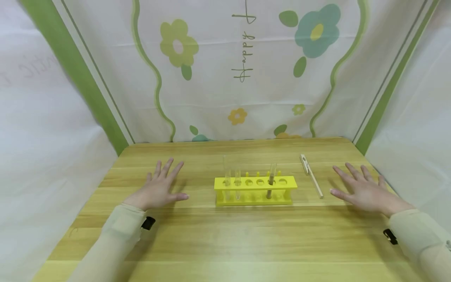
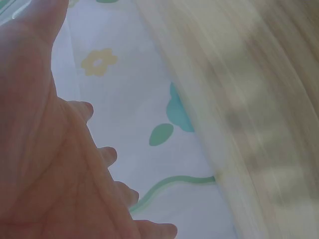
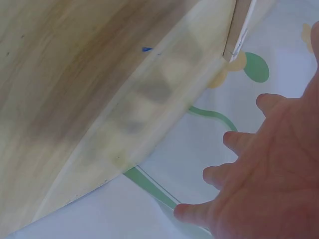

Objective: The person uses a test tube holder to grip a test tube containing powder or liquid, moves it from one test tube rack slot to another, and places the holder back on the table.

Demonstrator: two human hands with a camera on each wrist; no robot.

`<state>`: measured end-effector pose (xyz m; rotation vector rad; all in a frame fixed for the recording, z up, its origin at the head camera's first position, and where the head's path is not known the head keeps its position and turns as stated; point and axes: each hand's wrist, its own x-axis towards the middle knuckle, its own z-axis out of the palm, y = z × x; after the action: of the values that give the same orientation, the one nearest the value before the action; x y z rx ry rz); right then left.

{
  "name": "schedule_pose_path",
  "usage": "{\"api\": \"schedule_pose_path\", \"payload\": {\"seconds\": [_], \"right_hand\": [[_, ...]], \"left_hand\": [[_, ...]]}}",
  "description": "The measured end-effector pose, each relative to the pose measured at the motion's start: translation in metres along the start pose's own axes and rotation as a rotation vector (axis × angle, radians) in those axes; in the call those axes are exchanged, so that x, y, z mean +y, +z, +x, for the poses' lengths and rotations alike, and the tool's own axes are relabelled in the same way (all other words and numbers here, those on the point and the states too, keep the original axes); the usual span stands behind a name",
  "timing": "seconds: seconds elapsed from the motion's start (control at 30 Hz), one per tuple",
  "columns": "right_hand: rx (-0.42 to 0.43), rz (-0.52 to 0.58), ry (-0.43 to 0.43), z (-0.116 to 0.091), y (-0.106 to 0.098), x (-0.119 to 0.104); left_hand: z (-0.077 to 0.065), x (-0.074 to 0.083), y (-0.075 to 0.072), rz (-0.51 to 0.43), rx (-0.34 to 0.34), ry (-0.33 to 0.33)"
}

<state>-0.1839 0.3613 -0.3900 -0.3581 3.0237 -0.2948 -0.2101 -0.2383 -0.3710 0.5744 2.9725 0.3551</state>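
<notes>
A yellow test tube rack [image 1: 253,203] stands mid-table, holding three glass tubes. Two are clear, a taller test tube [image 1: 227,181] at the left end and a shorter test tube [image 1: 237,172] beside it; the test tube toward the right [image 1: 271,180] has dark contents. Left of the rack, my left hand [image 1: 156,192] is spread with straight fingers, holding nothing; its palm [image 2: 45,159] fills the left side of the left wrist view. My right hand [image 1: 368,192], also spread and holding nothing, is nearest a wooden test tube clamp [image 1: 315,183] lying right of the rack.
The wooden table [image 1: 246,239] ends at the back against a white curtain [image 1: 211,90] with flower prints. White cloth also hangs at the left [image 1: 53,137] and right [image 1: 415,129]. In the right wrist view, a small blue mark [image 3: 146,49] shows on the tabletop.
</notes>
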Motion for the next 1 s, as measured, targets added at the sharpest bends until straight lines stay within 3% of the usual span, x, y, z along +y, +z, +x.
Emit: {"api": "schedule_pose_path", "payload": {"seconds": [0.6,0.7,0.87,1.0], "right_hand": [[-0.023,0.005,-0.017,0.0,-0.002,-0.002],[-0.011,0.003,-0.011,-0.001,-0.003,-0.004],[0.078,-0.05,-0.049,0.005,-0.008,-0.01],[0.125,-0.06,-0.059,0.011,-0.016,-0.015]], "left_hand": [[0.007,0.014,0.0,-0.007,0.003,0.053],[0.01,0.015,0.001,-0.127,-0.024,0.082],[0.017,0.019,0.006,-0.476,-0.061,0.125],[0.022,0.038,0.011,-0.658,-0.069,0.103]]}}
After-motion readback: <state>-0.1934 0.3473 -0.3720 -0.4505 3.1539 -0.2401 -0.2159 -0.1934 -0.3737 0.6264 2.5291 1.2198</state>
